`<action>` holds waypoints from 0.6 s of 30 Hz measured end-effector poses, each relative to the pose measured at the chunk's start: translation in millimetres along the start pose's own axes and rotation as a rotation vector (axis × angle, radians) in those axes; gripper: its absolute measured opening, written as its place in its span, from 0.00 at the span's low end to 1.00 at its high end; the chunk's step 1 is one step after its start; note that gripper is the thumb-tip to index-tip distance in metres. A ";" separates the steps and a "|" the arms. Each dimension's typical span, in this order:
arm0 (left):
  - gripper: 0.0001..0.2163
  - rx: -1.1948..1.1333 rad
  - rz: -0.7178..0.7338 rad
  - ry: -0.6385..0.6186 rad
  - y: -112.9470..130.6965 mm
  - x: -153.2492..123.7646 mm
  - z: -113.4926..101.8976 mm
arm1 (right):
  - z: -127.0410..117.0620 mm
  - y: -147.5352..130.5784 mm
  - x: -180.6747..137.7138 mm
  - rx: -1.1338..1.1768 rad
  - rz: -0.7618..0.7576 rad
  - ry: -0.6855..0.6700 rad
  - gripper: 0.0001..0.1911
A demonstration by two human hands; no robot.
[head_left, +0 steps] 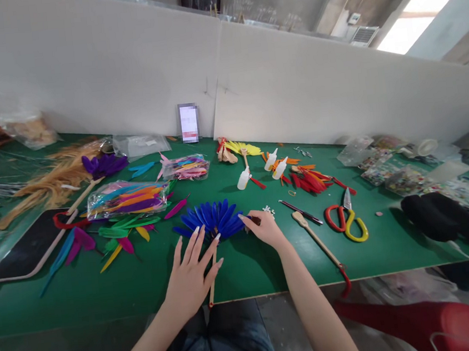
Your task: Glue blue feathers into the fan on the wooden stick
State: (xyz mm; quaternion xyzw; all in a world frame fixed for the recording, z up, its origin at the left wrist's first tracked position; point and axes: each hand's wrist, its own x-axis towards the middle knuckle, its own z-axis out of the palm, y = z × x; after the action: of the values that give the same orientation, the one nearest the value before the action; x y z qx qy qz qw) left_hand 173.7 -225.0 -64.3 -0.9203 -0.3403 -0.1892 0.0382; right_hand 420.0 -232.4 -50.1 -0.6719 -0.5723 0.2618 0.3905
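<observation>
A fan of blue feathers (214, 215) with a thin wooden stick handle (212, 286) lies on the green table in front of me. My left hand (193, 277) lies over its lower part, fingers spread, the fingertips on the feather bases and the stick. At the fan's right edge is my right hand (264, 229), its thumb and curled fingers closed at the tip of an outer blue feather. The undersides of these fingers are hidden. Small white bits (268, 211) lie just behind the right hand.
Scissors (350, 216), a bare wooden stick (319, 239) and a dark pen (301, 212) lie right. Glue bottles (243, 179), red feathers (310, 180) and a yellow fan (245, 147) are behind. Left are bagged feathers (128, 199), loose feathers and a dark tablet-like panel (28, 244).
</observation>
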 end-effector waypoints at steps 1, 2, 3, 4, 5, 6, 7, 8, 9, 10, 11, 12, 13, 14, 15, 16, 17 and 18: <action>0.23 -0.005 -0.002 0.005 0.0 0.2 0.3 | 0.1 -0.2 0.2 0.006 0.005 0.004 0.24; 0.23 -0.011 -0.006 0.010 0.1 0.5 0.5 | 0.1 -0.4 0.4 0.013 0.009 0.009 0.25; 0.23 -0.015 -0.010 0.013 0.2 0.8 0.7 | 0.0 -0.7 0.6 0.020 0.014 0.013 0.25; 0.23 -0.017 -0.012 0.011 0.2 1.0 0.9 | -0.2 -0.9 0.8 0.028 0.018 0.016 0.26; 0.23 -0.017 -0.014 0.010 0.3 1.2 0.9 | -0.5 -1.2 1.0 0.036 0.023 0.020 0.26; 0.23 -0.014 -0.015 0.009 0.4 1.3 0.8 | -0.7 -1.4 1.1 0.043 0.029 0.025 0.27; 0.23 -0.010 -0.019 0.007 0.4 1.3 0.7 | -0.9 -1.4 1.4 0.051 0.036 0.033 0.28; 0.23 -0.007 -0.022 0.007 0.5 1.2 0.5 | -1.0 -1.1 1.7 0.057 0.045 0.047 0.29; 0.23 -0.004 -0.027 0.006 0.5 1.1 0.3 | -1.0 -0.6 2.2 0.062 0.056 0.067 0.30; 0.23 -0.003 -0.033 0.008 0.6 1.0 0.2 | -0.9 0.2 2.9 0.064 0.068 0.094 0.30; 0.23 -0.003 -0.038 0.009 0.6 0.9 0.1 | -0.7 1.1 3.9 0.064 0.080 0.126 0.31; 0.23 -0.003 -0.040 0.010 0.6 0.8 0.2 | -0.4 2.1 5.3 0.062 0.092 0.157 0.31; 0.23 -0.004 -0.040 0.012 0.6 0.8 0.2 | 0.0 3.0 7.2 0.057 0.101 0.185 0.31; 0.23 -0.005 -0.043 0.015 0.6 0.9 0.3 | 0.5 3.6 9.4 0.050 0.108 0.204 0.31; 0.23 -0.008 -0.044 0.018 0.7 1.1 0.4 | 1.2 3.6 12.1 0.041 0.110 0.211 0.31; 0.23 -0.012 -0.046 0.020 0.7 1.4 0.4 | 2.1 3.1 15.1 0.030 0.107 0.204 0.31; 0.22 -0.016 -0.046 0.020 0.8 1.7 0.4 | 3.2 1.9 18.4 0.016 0.100 0.185 0.30; 0.22 -0.018 -0.046 0.020 1.0 2.1 0.2 | 4.6 0.3 21.8 0.000 0.089 0.158 0.29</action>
State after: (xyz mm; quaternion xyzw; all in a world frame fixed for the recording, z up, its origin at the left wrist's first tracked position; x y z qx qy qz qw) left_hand 175.8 -224.5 -63.6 -0.9105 -0.3593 -0.2024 0.0288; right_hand 421.0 -210.1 -50.9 -0.7154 -0.5092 0.2251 0.4223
